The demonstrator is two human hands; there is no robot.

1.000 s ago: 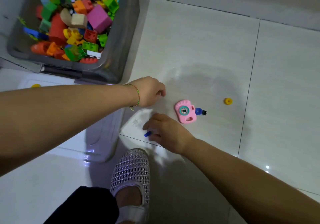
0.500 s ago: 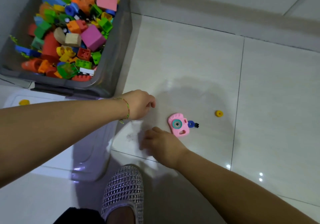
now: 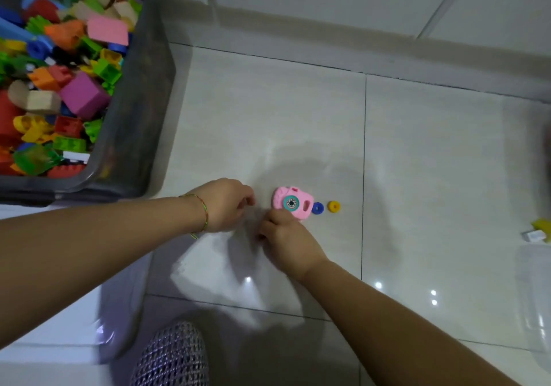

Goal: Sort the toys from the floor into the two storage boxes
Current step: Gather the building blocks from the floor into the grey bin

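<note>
- Head view: a pale tiled floor (image 3: 268,117) is seen, bounded by a skirting at the top. A grey storage box (image 3: 155,87), filled with coloured building blocks (image 3: 83,96), stands at the upper left. A clear container (image 3: 536,296) is cut off by the right edge.
- The right hand (image 3: 286,236) has been moved from a small blue piece nearer the person to the near edge of the pink toy camera (image 3: 293,200), which lies on the floor. That piece is no longer seen. The fingers are curled against the camera, but whether it is gripped cannot be told.
- The left hand (image 3: 226,203) is still held just beside, its fingers curled. Whether anything is enclosed cannot be told.
- The camera and the blue ring (image 3: 317,208) now appear closer to the yellow ring (image 3: 334,206) than a second ago. The tiny black piece is no longer visible.
- The camera is judged to be the next toy lifted. The rings and a yellow toy (image 3: 541,226) at the right are left to be sorted.
- Lettering is carried round the camera's lens ring, but it is too small to be read.
</note>
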